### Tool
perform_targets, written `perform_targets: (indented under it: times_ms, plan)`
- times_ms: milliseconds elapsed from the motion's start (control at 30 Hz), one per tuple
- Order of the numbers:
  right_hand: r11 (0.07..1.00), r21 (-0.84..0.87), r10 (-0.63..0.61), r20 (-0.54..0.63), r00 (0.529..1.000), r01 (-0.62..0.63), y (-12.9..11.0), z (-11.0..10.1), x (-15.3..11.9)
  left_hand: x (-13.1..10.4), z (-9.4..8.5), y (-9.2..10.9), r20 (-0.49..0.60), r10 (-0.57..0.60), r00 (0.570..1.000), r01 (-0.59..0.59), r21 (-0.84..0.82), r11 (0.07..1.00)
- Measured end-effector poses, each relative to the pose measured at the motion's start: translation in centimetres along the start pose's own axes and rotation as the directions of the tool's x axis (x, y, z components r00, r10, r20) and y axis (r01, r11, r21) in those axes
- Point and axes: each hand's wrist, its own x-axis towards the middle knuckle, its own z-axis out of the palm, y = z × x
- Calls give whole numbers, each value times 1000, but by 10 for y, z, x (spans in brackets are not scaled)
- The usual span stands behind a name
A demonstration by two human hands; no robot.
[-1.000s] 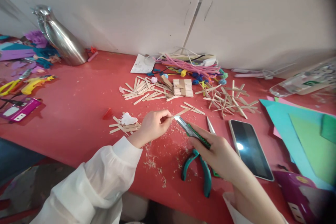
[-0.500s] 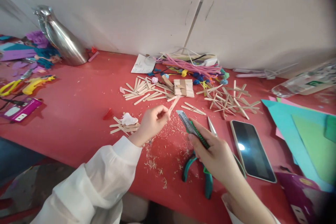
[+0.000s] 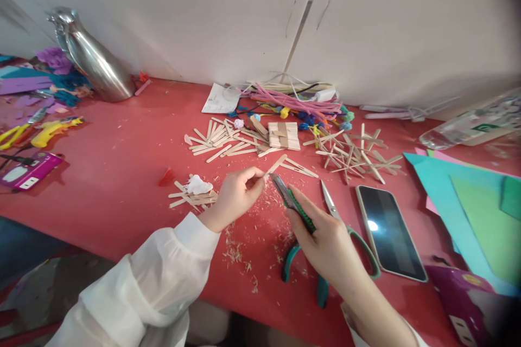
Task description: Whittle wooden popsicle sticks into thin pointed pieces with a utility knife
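Note:
Between its fingertips my left hand (image 3: 240, 194) pinches a thin wooden stick (image 3: 277, 164), which points up and to the right. My right hand (image 3: 321, 233) is wrapped round a green and grey box cutter (image 3: 293, 201). The cutter's blade tip is close to the stick, near my left fingertips; whether they touch is unclear. Wood shavings (image 3: 234, 252) lie scattered on the red table (image 3: 134, 173) beneath both hands. Loose sticks (image 3: 217, 138) and a bound bundle of sticks (image 3: 291, 138) are just beyond.
Scissors (image 3: 330, 203) and teal-handled pliers (image 3: 322, 290) lie by my right hand, left of a phone (image 3: 391, 233). Coloured paper (image 3: 468, 211) is at the right, beside a plastic bottle (image 3: 476, 119). A metal jug (image 3: 95, 62) stands at the back left. Pink pipe cleaners (image 3: 285, 98) lie along the wall.
The stick in my left hand has tilted lower toward the right. My right hand and the box cutter have moved slightly left, bringing the blade closer to the stick.

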Motion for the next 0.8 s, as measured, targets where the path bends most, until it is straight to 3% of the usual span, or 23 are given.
perform_targets:
  times_ms: [233,367,500,567,667,733,800]
  plan:
    - [1000,-28,-5,-5,1000,5,-3,3,-3,-4,2,3,-75,107,991,-89,212,973]
    - [969,180,141,148,979,-166,-9,2,-3,-5,4,3,-88,139,986,-113,249,962]
    - [844,396,257,293,921,-361,-13,3,-2,-4,6,1,-135,129,982,-103,185,977]
    - [855,404,236,254,938,-325,-12,6,-3,-3,5,1,-149,115,982,-90,164,982]
    - [971,211,109,28,994,-112,-9,11,-5,-2,4,0,-124,64,990,-51,106,993]
    - [999,38,0,-94,996,3,-7,12,-6,-2,3,0,-94,20,995,-17,32,999]
    - [999,-36,-39,-113,993,35,-5,11,-4,-2,3,-2,-72,-16,997,13,-39,999]
